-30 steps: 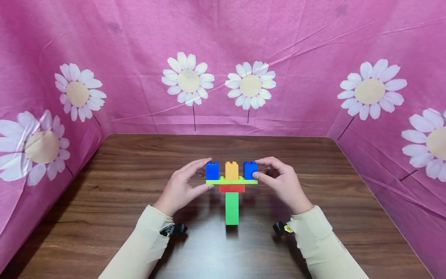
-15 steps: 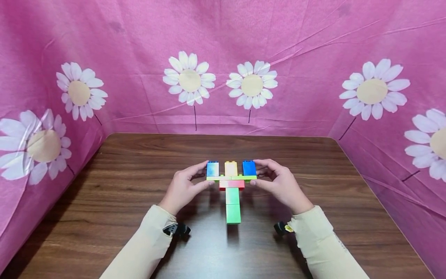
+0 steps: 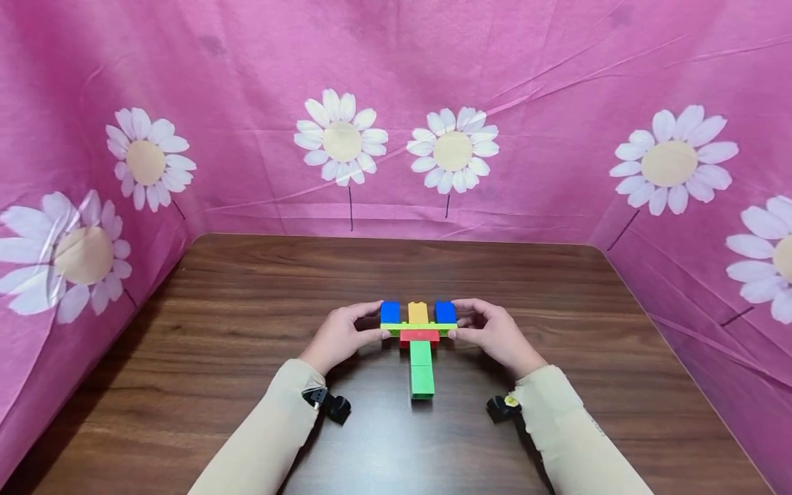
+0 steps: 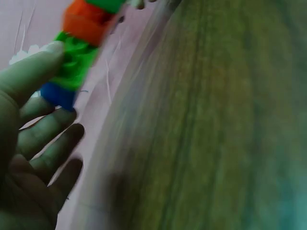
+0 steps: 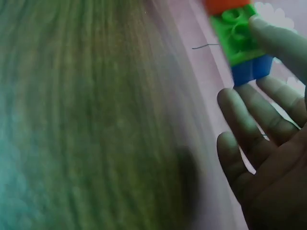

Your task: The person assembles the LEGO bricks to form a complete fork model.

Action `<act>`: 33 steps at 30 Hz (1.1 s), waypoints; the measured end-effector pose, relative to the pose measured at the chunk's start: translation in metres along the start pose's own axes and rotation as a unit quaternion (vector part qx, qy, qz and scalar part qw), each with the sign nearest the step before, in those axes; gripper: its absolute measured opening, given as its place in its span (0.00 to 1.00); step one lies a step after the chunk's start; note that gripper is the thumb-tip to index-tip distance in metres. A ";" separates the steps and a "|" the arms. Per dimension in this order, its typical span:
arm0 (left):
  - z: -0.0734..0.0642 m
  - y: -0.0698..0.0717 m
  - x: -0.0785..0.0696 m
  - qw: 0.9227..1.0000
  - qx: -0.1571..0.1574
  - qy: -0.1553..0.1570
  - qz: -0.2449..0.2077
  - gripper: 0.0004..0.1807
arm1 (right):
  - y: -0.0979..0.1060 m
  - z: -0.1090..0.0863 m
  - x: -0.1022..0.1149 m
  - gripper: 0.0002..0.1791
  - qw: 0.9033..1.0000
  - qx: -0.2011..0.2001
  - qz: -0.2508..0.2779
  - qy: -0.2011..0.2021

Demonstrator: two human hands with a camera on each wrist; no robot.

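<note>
A toy building-block model is held between both hands in the head view. Two stacked green blocks [image 3: 422,378] form its stem, under a red block [image 3: 419,336] and a lime-green crosspiece [image 3: 427,326]. Along the crosspiece stand a left blue block [image 3: 390,313], a yellow block [image 3: 417,313] and a right blue block [image 3: 445,313]. My left hand [image 3: 337,337] pinches the left end, thumb on the lime studs [image 4: 74,60] in the left wrist view. At the right end, my right hand [image 3: 500,337] pinches likewise, its thumb on the lime piece [image 5: 237,33]. The lower fingers are spread.
A brown wood-grain table [image 3: 247,295] lies below. Pink cloth [image 3: 396,69] with large white daisies surrounds its back and sides. Black wrist cameras sit by both cuffs, the left camera [image 3: 337,409] and the right camera [image 3: 500,408].
Both hands have tipped the model back, so its stem shows more toward the camera, and its top has come lower in view. The right thumb has shifted from the blue block to the lime crosspiece.
</note>
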State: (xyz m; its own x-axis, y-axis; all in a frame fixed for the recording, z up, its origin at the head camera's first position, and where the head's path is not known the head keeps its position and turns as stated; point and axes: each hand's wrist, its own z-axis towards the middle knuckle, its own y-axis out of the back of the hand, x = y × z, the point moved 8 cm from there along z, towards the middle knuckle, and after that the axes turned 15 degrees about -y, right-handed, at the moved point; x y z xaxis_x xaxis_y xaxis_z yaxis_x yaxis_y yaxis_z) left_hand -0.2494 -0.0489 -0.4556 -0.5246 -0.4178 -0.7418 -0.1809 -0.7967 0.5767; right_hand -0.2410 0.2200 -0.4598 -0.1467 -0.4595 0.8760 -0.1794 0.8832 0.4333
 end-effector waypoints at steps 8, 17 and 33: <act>0.005 -0.007 0.013 1.000 0.029 0.011 -0.003 0.32 | -0.003 0.006 -0.007 0.31 1.000 0.007 -0.012 -0.016; 0.006 -0.014 0.023 0.999 0.036 0.016 -0.001 0.31 | -0.006 0.011 -0.013 0.30 0.999 0.001 -0.041 -0.021; 0.004 -0.016 0.024 0.999 0.034 0.012 0.016 0.31 | -0.007 0.012 -0.017 0.28 0.998 -0.012 -0.050 -0.024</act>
State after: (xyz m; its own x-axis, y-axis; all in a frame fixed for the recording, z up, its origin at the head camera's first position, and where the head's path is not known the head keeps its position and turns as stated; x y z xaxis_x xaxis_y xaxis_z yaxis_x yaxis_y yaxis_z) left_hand -0.2630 -0.0448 -0.4812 -0.5114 -0.4528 -0.7304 -0.2215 -0.7517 0.6211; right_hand -0.2487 0.2209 -0.4803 -0.1765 -0.5495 0.8166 -0.1714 0.8341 0.5243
